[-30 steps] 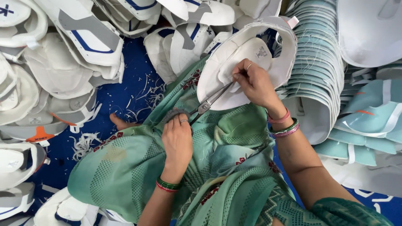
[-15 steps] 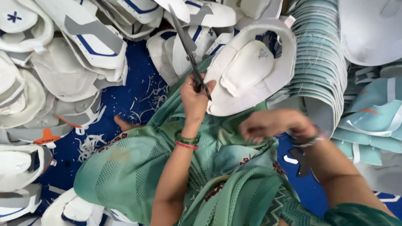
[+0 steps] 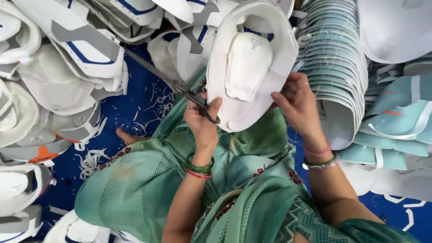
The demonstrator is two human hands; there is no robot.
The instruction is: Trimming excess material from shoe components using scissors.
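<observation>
Blue floor, white trimmings. Left hand [image 3: 201,118] grips scissors [image 3: 180,86]; right hand [image 3: 298,104] fingers pinch white moulded cup [image 3: 248,67]. Trimming; next, likely blades to rim.

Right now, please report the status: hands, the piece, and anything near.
Left hand grips scissors, blades pointing up-left. Right hand holds white moulded piece by its edge. Teal stack close right, white pieces heaped left.

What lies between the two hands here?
In the head view, the white moulded mask piece spans the gap: the left hand, holding scissors, grips its lower left edge, the right hand its right edge.
</observation>
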